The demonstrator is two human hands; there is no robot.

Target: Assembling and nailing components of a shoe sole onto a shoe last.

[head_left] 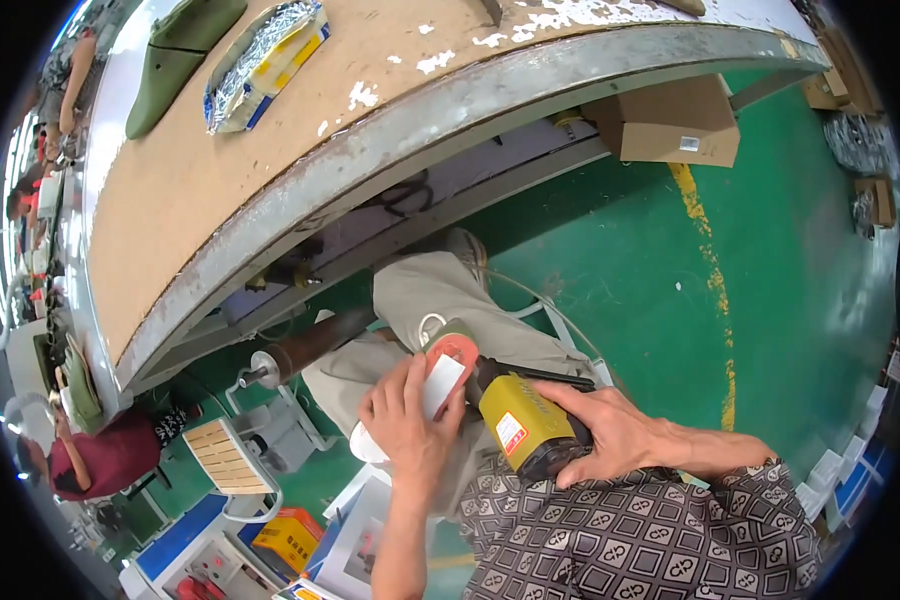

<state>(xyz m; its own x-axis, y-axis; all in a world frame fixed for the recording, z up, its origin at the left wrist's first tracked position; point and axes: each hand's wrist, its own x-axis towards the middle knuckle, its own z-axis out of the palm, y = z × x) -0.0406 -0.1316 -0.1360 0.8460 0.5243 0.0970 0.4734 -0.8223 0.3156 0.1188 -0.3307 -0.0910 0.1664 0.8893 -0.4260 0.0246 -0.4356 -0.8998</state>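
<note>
In my left hand (410, 425), fingers wrapped round it, is a green shoe last (454, 328) with a metal ring at its top end. A red-orange pad (454, 350) lies on the last, with a flat white strip (443, 386) across it under my fingertips. My right hand (610, 432) grips a yellow and black staple gun or nailer (522, 420) near its rear end. The tool's black nose (485, 372) points at the red-orange pad, right beside it; whether they touch I cannot tell. Both hands are above my lap.
A metal-edged workbench (420, 125) spans the front, bearing another green shoe last (175, 60) and a torn foil-lined packet (262, 68). A brown cylinder (315, 350) juts out left of my knees. A cardboard box (675, 125) and a wooden-slatted stool (228, 456) stand nearby. A co-worker (100, 455) sits at left.
</note>
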